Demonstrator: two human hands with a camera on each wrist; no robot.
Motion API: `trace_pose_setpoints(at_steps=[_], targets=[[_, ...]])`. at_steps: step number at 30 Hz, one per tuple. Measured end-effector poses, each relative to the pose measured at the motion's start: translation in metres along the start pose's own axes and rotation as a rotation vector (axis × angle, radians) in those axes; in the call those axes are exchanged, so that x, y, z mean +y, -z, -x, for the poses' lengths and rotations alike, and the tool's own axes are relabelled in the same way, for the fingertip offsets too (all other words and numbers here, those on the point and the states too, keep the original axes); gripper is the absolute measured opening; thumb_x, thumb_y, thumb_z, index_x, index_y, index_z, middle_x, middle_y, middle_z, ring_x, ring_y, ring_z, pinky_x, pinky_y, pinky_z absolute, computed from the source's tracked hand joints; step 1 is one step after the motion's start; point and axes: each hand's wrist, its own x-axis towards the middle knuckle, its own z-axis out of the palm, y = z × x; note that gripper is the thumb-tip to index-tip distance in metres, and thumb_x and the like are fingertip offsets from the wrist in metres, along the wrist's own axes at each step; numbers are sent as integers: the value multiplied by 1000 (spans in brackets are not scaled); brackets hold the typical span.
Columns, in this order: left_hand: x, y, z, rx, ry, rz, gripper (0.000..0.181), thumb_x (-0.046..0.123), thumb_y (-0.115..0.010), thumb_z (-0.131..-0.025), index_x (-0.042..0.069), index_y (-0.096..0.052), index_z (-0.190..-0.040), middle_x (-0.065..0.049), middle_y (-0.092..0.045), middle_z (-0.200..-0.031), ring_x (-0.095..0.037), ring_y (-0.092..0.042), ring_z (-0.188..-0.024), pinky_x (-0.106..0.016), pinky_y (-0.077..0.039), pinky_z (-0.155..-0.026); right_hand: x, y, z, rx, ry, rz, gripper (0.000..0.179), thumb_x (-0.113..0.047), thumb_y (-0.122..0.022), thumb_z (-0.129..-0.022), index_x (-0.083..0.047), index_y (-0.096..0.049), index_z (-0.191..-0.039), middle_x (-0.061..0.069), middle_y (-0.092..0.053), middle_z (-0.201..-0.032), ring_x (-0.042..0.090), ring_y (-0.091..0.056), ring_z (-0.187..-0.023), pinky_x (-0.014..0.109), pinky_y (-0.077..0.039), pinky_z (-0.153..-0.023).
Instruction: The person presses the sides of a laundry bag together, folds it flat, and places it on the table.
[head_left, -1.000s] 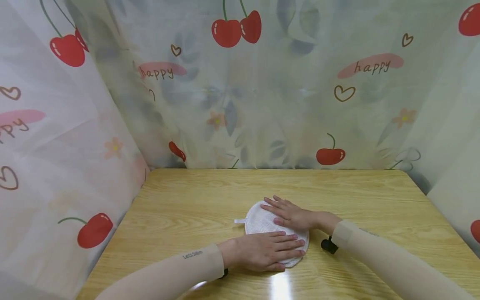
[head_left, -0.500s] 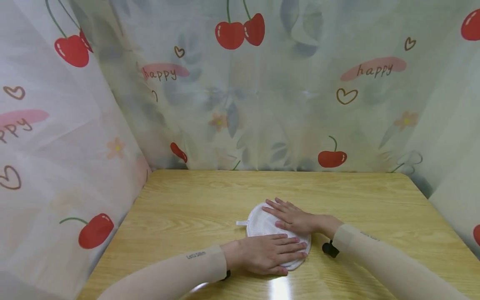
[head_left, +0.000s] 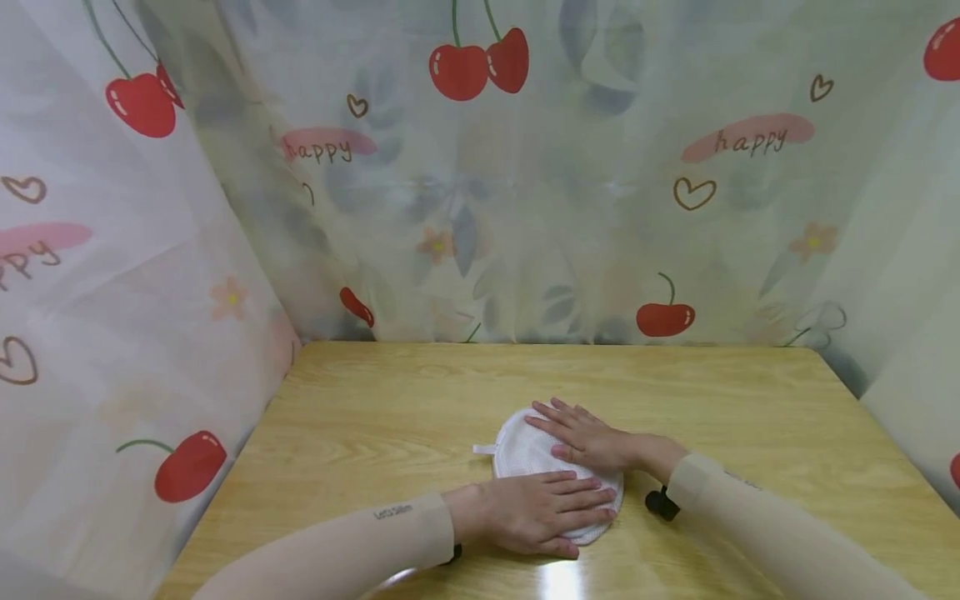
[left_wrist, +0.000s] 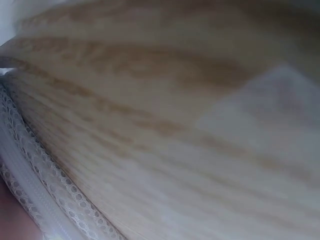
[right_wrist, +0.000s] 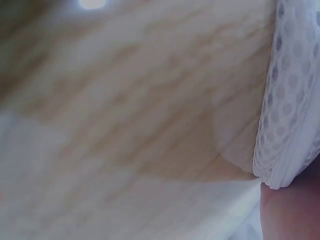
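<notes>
A round, flat white mesh laundry bag (head_left: 517, 442) lies on the table near its middle, with a small white loop tab (head_left: 484, 449) sticking out to the left. Across its near part rests my left hand (head_left: 532, 510), palm down, fingers straight and pointing right. My right hand (head_left: 592, 442) lies on the far right part, fingers spread and reaching to the upper left. In the left wrist view, the bag's mesh edge (left_wrist: 37, 170) shows at lower left. A honeycomb mesh side (right_wrist: 287, 100) and white trim fill the right of the right wrist view. Both palms are hidden.
The light wood-grain table (head_left: 390, 392) stretches around the bag, with a bright reflection near its front. Curtains printed with cherries (head_left: 457, 71) hang behind it and at both sides. A small black device (head_left: 662, 504) sits under the right wrist.
The whole head view has shifted slightly, with the scene a little lower and further right than in the earliest frame. Both hands stay on the laundry bag, almost still.
</notes>
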Motion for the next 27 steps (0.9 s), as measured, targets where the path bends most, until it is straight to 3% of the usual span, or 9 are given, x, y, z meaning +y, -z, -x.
trace_pose_setpoints(at_steps=[3,16,27], targets=[[0,0,1,11,-2,-23,65,47,-23,-114,15,-8,-169,-2,-2,-175,-15,1,-160,-32,-3,-128,-5,3,1,10,19,-30,61,-33,-41,-113,-17,-20,-168,17,-6,-174,51,4,-156,75,2,-117],[-2,1,-2,14,-13,-41,65,47,-25,-114,15,-8,-169,-3,-3,-176,-14,0,-160,-33,-3,-128,-6,6,4,5,-21,-5,59,-32,-38,-115,-16,-18,-168,15,-5,-175,48,4,-157,73,1,-119],[-3,5,8,87,5,-74,62,46,-27,-115,18,-16,-168,-1,-10,-175,-15,-7,-160,-35,-4,-129,-16,23,-3,-45,-24,-13,57,-32,-38,-115,-14,-23,-167,16,-10,-174,50,1,-156,72,0,-120]])
